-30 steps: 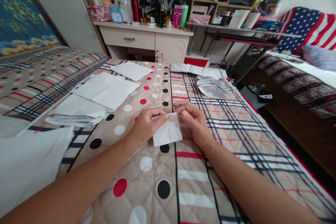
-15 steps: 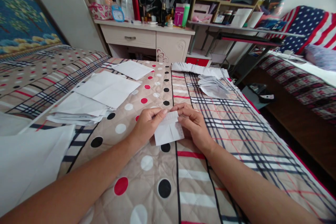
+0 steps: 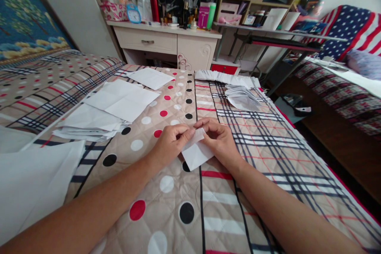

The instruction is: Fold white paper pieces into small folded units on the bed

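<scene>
A small folded white paper (image 3: 197, 154) is held between my two hands, just above the patterned bedspread (image 3: 166, 210). My left hand (image 3: 174, 141) pinches its upper left edge, thumb on top. On the other side, my right hand (image 3: 218, 139) grips the upper right edge, with the thumb on the near face and the fingers curled behind. The fingertips of both hands nearly meet at the top edge. The paper's face toward me looks plain, with a crease across it; its back is hidden.
White paper sheets (image 3: 119, 101) lie stacked at the left, with one more sheet (image 3: 151, 78) beyond them and large sheets (image 3: 32, 182) near my left arm. Folded papers (image 3: 242, 97) lie fanned at the far right, near a long white bundle (image 3: 226, 77). A dresser (image 3: 145, 39) stands behind the bed.
The small paper has turned in my hands, so a plain face shows instead of the one with faint print. Both hands have shifted slightly, the left a little rightward.
</scene>
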Motion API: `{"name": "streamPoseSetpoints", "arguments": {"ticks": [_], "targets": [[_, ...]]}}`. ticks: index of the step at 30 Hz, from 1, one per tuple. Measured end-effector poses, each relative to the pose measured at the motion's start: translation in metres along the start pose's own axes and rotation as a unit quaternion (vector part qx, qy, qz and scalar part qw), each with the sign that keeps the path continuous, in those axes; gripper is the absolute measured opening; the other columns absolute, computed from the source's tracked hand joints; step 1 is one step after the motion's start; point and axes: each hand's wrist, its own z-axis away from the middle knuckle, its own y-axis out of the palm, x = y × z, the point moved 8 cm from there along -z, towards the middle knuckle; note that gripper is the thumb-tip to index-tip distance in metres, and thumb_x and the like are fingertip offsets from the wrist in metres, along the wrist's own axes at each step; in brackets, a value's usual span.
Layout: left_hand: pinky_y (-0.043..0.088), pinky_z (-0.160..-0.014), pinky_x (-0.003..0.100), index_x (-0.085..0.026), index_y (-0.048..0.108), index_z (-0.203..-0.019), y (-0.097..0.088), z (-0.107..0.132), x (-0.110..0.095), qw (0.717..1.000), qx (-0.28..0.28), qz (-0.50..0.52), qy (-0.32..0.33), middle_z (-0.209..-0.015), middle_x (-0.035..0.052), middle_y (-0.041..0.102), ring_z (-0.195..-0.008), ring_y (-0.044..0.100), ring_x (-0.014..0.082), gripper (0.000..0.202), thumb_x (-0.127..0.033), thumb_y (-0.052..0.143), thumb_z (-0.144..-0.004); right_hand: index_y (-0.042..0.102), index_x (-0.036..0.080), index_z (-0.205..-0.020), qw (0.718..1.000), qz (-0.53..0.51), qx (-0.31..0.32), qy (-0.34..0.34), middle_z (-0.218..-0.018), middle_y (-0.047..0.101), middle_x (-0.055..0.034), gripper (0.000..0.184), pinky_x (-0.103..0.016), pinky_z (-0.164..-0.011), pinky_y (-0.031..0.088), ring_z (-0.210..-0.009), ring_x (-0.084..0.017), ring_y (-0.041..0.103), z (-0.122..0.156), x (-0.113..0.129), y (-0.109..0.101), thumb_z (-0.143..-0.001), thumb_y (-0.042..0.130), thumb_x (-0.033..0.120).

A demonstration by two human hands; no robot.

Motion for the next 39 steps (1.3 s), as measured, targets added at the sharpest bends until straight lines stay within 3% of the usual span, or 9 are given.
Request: {"name": "streamPoseSetpoints", "arguments": {"ticks": [9,16,20,23,28,31,35,39], "targets": [[0.035,-0.054,0.023,-0.012,0.066,-0.071,-0.008,-0.001,0.012,0.998,-0.046,0.006,-0.040,-0.065,0.0013,0.057,-0.062,0.049,0.0127,0.035,-0.042,0.057,-0.087,0.072,0.022,-0.074,1.000,-0.007,0.009,0.004,-0.100,0.065,-0.0055,0.010,-0.035,-0.087,0.044,-0.097,-0.021,0.058,0.001,0.008,0.001,-0.079,0.070,0.029],[0.038,-0.057,0.023,-0.013,0.068,-0.071,-0.006,0.000,0.006,0.999,-0.038,-0.006,-0.022,-0.068,0.0019,0.062,-0.064,0.053,0.0129,0.029,-0.038,0.062,-0.085,0.070,0.021,-0.070,1.000,0.010,0.024,0.000,-0.100,0.065,-0.0050,0.020,-0.035,-0.087,0.043,-0.096,-0.022,0.058,0.002,0.010,0.001,-0.085,0.059,0.028],[0.041,-0.062,0.024,-0.015,0.066,-0.066,-0.004,-0.001,-0.004,0.999,-0.033,-0.022,0.028,-0.069,0.0027,0.065,-0.067,0.056,0.0135,0.023,-0.029,0.061,-0.084,0.072,0.020,-0.081,0.999,-0.010,0.037,0.024,-0.100,0.065,-0.0048,0.026,-0.033,-0.081,0.043,-0.092,-0.020,0.058,0.003,0.004,0.002,-0.091,0.054,0.034],[0.041,-0.061,0.024,-0.015,0.066,-0.065,-0.004,-0.001,-0.006,0.999,-0.032,-0.021,0.037,-0.068,0.0026,0.064,-0.066,0.056,0.0135,0.023,-0.028,0.062,-0.083,0.071,0.020,-0.076,0.999,0.027,0.041,0.000,-0.098,0.065,-0.0046,0.023,-0.032,-0.081,0.043,-0.092,-0.019,0.059,0.002,0.007,0.004,-0.089,0.059,0.034],[0.035,-0.052,0.023,-0.014,0.064,-0.065,0.000,-0.002,0.002,1.000,-0.005,0.005,-0.009,-0.062,0.0008,0.058,-0.057,0.048,0.0111,0.026,-0.033,0.063,-0.081,0.069,0.020,-0.071,0.995,0.090,0.013,-0.047,-0.094,0.066,-0.0049,0.026,-0.033,-0.083,0.044,-0.090,-0.019,0.060,0.002,0.017,0.003,-0.091,0.057,0.030],[0.037,-0.055,0.023,-0.013,0.065,-0.068,0.006,-0.003,0.006,0.998,0.032,0.042,-0.022,-0.065,0.0011,0.059,-0.060,0.050,0.0115,0.024,-0.034,0.064,-0.081,0.071,0.021,-0.076,0.996,0.081,-0.005,-0.031,-0.095,0.066,-0.0048,0.026,-0.034,-0.086,0.044,-0.092,-0.020,0.060,0.003,0.013,-0.001,-0.092,0.056,0.036],[0.038,-0.058,0.023,-0.013,0.067,-0.070,0.006,-0.003,0.018,0.986,0.032,0.147,-0.066,-0.069,0.0021,0.061,-0.062,0.052,0.0122,0.027,-0.039,0.069,-0.078,0.068,0.022,-0.081,0.998,-0.046,-0.036,0.028,-0.106,0.067,-0.0055,0.042,-0.036,-0.086,0.047,-0.096,-0.021,0.060,0.003,-0.003,-0.007,-0.096,0.042,0.051],[0.039,-0.056,0.022,-0.016,0.069,-0.076,0.001,-0.001,0.033,0.933,-0.018,0.329,-0.144,-0.069,0.0003,0.062,-0.060,0.052,0.0107,0.028,-0.043,0.078,-0.070,0.067,0.023,-0.103,0.984,-0.151,-0.044,0.079,-0.109,0.069,-0.0058,0.042,-0.037,-0.083,0.050,-0.094,-0.022,0.063,0.001,-0.018,-0.008,-0.094,0.042,0.055]]}}
